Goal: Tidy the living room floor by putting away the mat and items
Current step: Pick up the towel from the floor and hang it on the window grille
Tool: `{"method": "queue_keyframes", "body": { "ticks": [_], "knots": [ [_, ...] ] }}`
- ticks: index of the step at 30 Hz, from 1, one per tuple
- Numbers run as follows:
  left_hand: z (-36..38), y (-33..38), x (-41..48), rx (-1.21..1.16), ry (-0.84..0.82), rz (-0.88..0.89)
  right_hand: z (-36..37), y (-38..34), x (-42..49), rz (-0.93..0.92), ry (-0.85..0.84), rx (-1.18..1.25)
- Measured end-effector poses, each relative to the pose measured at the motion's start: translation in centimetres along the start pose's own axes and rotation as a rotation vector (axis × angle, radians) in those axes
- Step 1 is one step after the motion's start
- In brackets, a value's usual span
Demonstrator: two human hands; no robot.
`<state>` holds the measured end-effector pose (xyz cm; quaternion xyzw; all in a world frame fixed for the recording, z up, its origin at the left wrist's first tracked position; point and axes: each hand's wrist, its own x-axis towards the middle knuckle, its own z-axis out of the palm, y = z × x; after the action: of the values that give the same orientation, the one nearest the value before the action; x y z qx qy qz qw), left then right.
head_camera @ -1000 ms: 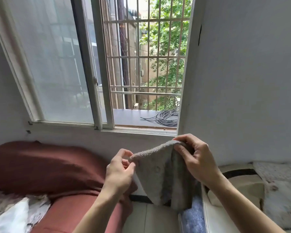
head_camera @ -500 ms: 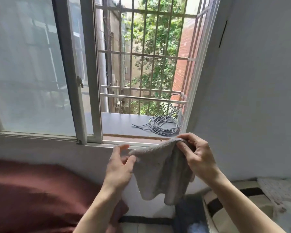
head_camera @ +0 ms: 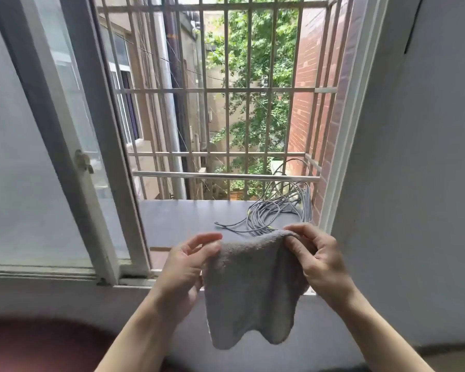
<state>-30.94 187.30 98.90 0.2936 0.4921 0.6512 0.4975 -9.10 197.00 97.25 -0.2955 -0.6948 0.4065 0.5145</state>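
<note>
The grey cloth (head_camera: pixel 250 291) hangs in front of the open window (head_camera: pixel 116 183). The left hand (head_camera: pixel 183 272) pinches one top corner, the right hand (head_camera: pixel 320 261) pinches the other.

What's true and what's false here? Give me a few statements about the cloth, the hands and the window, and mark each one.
1. The left hand and the right hand each pinch the top edge of the grey cloth. True.
2. A coil of grey cable lies on the outer ledge. True.
3. The grey cloth is spread flat on the outer ledge. False: it hangs in the air from both hands, on the room side of the window.
4. The sliding pane covers the whole opening. False: it stands to the left, and the open part shows only the metal bars.
</note>
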Motion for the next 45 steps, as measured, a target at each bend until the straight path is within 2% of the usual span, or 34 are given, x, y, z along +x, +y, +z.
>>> {"method": "queue_keyframes", "body": {
  "ticks": [7,11,14,18,23,25,28,31,33,37,45],
  "knots": [
    [3.9,5.8,9.8,0.202,-0.087,0.222,-0.8,3.7,9.6,0.027,0.077,0.105],
    [5.3,8.4,16.1,0.324,-0.083,0.371,1.0,7.1,13.9,0.069,0.094,0.172],
    [5.9,10.1,21.1,0.423,-0.124,0.413,3.2,9.3,17.4,0.143,0.114,0.257],
    [5.8,11.8,27.3,0.481,-0.260,0.454,6.5,12.3,21.4,0.316,0.099,0.397],
    [6.6,13.2,33.4,0.483,-0.363,0.413,8.3,15.4,24.9,0.703,0.007,0.674],
    [6.8,13.2,35.5,0.458,-0.402,0.393,8.6,16.1,26.4,0.710,-0.049,0.727],
    [6.1,13.3,37.9,0.377,-0.442,0.356,8.8,16.8,28.4,0.656,0.062,0.969],
    [5.3,13.4,40.2,0.348,-0.440,0.337,8.5,16.8,30.4,0.552,0.078,1.197],
    [5.0,13.2,41.5,0.332,-0.425,0.336,8.0,17.1,31.7,0.504,0.036,1.109],
    [3.8,13.0,43.7,0.326,-0.363,0.338,6.6,17.8,34.6,0.434,0.131,0.743],
    [1.5,12.2,47.9,0.197,-0.238,0.257,5.8,16.6,40.8,0.251,0.118,0.574]
  ]
}}
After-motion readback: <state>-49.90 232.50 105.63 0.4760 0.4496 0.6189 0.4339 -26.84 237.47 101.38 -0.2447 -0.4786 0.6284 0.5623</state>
